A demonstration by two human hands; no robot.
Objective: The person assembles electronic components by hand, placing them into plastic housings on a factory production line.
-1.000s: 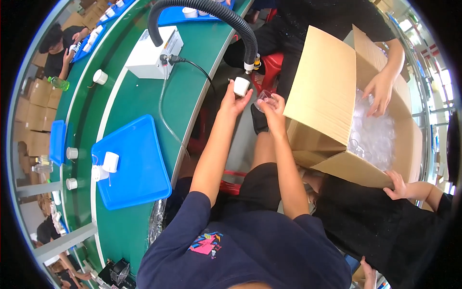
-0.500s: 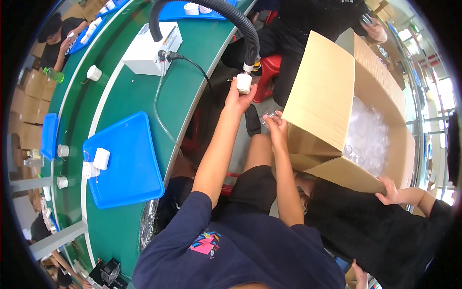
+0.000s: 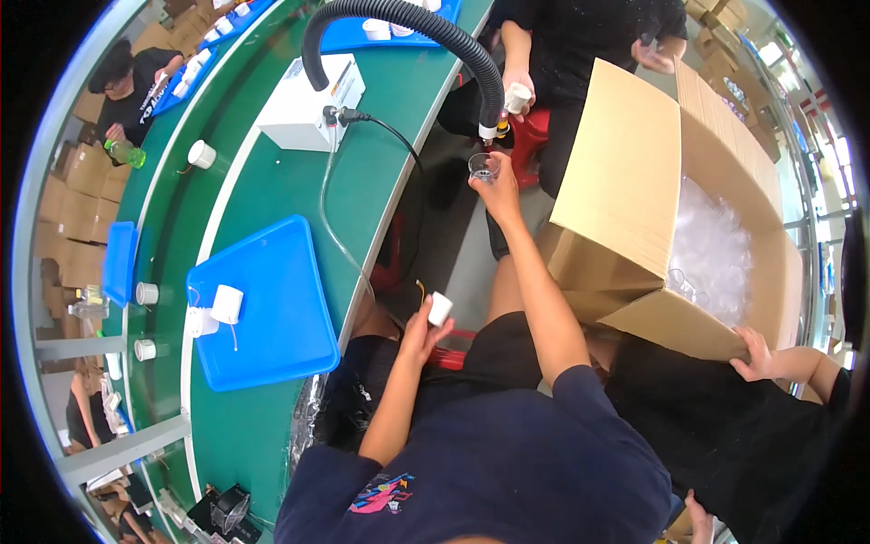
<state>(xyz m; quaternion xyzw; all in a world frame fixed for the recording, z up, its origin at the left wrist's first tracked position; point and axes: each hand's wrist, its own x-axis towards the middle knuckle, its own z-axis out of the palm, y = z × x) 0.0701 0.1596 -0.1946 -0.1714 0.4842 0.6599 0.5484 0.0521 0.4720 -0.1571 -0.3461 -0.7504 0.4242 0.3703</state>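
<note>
While two white cylindrical pieces with thin leads are lying at the left edge of the blue tray, left of the frame, a third white piece is sitting in the left hand, just below center, fingers gripping it, yellowish lead sticking out. Upper center, the right hand is holding a clear cup, fingers curling around it, just under a hose nozzle.

Progress, judging by this view: both items are being held, but piece and cup are sitting well apart, not fitted together. No clear cup is showing on the tray pieces. Whether the nozzle is blowing, can't tell.

Around: more white pieces are resting on the green surface, far left. A white box unit is sitting upper left, black cable trailing over the edge. A ribbed hose is arching above. A co-worker's hand is holding another white piece near the nozzle, crowding it. Right side: an open carton is holding clear plastic items, its raised flap limiting rightward reach.
</note>
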